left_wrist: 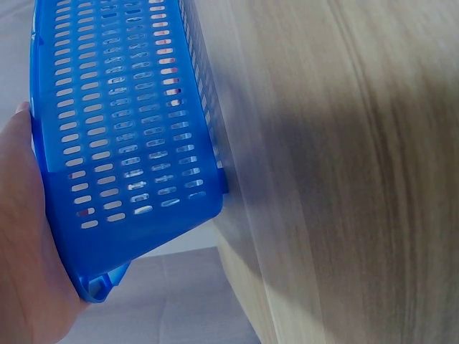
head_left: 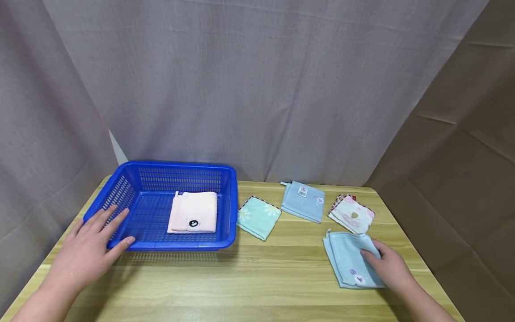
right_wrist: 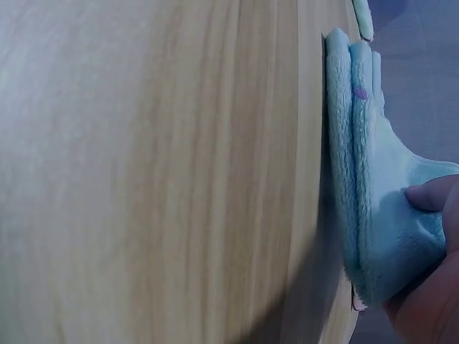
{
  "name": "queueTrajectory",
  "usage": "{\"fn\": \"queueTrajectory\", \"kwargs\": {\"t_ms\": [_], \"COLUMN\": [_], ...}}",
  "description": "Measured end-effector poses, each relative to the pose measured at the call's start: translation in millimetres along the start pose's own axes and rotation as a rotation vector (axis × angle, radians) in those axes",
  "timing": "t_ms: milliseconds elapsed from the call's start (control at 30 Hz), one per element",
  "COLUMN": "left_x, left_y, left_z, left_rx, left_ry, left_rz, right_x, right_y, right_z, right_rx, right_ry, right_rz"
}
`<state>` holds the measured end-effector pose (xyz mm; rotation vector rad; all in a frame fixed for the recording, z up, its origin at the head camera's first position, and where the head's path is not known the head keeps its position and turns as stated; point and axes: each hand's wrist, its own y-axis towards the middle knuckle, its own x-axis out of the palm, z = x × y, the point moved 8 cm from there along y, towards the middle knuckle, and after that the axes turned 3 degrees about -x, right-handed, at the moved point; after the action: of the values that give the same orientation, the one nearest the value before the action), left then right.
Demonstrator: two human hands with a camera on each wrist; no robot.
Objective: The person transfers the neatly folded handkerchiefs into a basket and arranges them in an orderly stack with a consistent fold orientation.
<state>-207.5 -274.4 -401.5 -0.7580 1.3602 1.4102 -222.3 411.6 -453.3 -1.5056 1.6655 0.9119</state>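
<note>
Teal cloth (head_left: 350, 259): folded in layers, at the near right of the counter (head_left: 249, 286), gathered up at its right side; a purple print and a round white patch show near its front edge, a small loop at its far left corner. Whether its underside touches the counter cannot be told.
Right hand (head_left: 394, 268): pinching the teal cloth, thumb on the upper face, the fabric bunched beside it; the other fingers are largely hidden.
White cloth (head_left: 354, 214): just beyond the teal cloth, printed in pink, with a red-checked edge.
Blue cloth (head_left: 307, 205): folded, left of the white cloth, bearing a barcode label (head_left: 302, 191).
Green cloth (head_left: 257, 219): daisy-printed, between the blue cloth and the basket.
Basket (head_left: 177, 246): blue, slotted, on the left of the counter.
Pink cloth (head_left: 197, 208): folded flat inside the basket, toward its right end, a dark round emblem near the front.
Left hand (head_left: 86, 248): fingers extended and spread over the basket's near left corner, touching the rim, grasping nothing.
Backdrop: grey curtain (head_left: 273, 89) behind; brown sheet (head_left: 462, 156) at right.
</note>
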Motion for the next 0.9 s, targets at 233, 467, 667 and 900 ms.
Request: {"fn": "queueTrajectory", "kwargs": {"t_ms": [233,467,667,900], "left_x": [0.1,-0.1,-0.9,-0.6], "left_y": [-0.1,0.2,0.3,0.2], "left_z": [-0.5,0.0,0.5,0.7], "left_rx": [0.0,0.01,0.012,0.012], "left_ry": [-0.003,-0.003,-0.007,-0.009], "left_rz": [0.0,0.016,0.022,0.019], "right_x": [-3.4,-7.7,-11.6,-13.1], "right_y": [-2.1,-4.2,-6.3,-6.5], "right_z": [-5.7,-12.9,-21.3,-29.8], "right_rx": [0.006,0.005,0.007,0.015], "right_ry": [0.009,0.031,0.05,0.072], "right_rz": [0.01,0.026,0.034,0.03]}}
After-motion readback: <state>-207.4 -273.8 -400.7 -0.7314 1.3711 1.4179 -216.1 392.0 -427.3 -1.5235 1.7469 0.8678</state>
